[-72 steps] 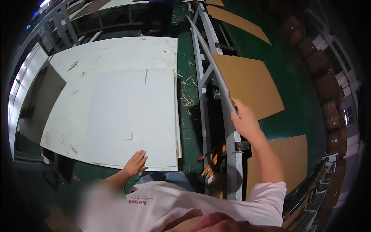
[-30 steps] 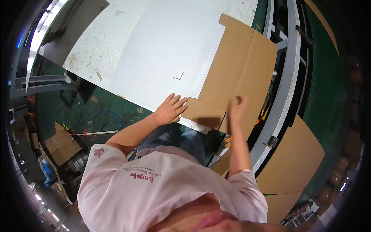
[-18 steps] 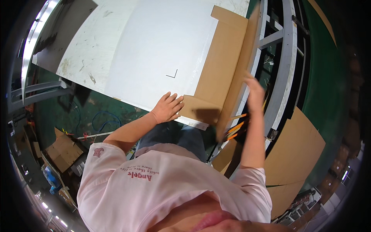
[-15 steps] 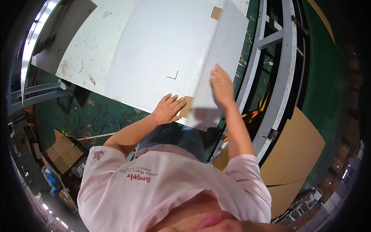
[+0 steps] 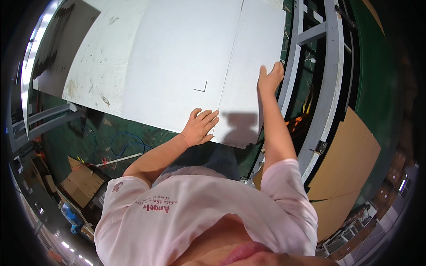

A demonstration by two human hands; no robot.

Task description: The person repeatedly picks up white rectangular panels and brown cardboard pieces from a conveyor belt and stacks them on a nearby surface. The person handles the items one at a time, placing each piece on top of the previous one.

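Observation:
A large white cardboard piece (image 5: 177, 57) lies flat on a worn whitish tabletop, with a small black corner mark printed on it. A long white flap (image 5: 248, 53) lies along its right side, meeting it at a thin straight seam. My left hand (image 5: 200, 127) rests open near the front edge, fingers spread and their tips by the seam. At the flap's right edge is my right hand (image 5: 270, 82), open, thumb apart from the fingers; whether the fingertips reach over the edge I cannot tell. A dark shadow falls on the flap's near end.
The worn tabletop (image 5: 97, 66) continues left, beside a grey sheet (image 5: 66, 44). A metal frame (image 5: 335, 57) runs along the right, with brown cardboard (image 5: 346, 155) beyond it. At lower left, a brown carton (image 5: 82, 184) and a blue hose (image 5: 126, 137) lie on the green floor.
The flap has come down flat, covering the brown patches at the seam. My right hand has moved right, to the flap's outer edge. My left hand stays near the front edge.

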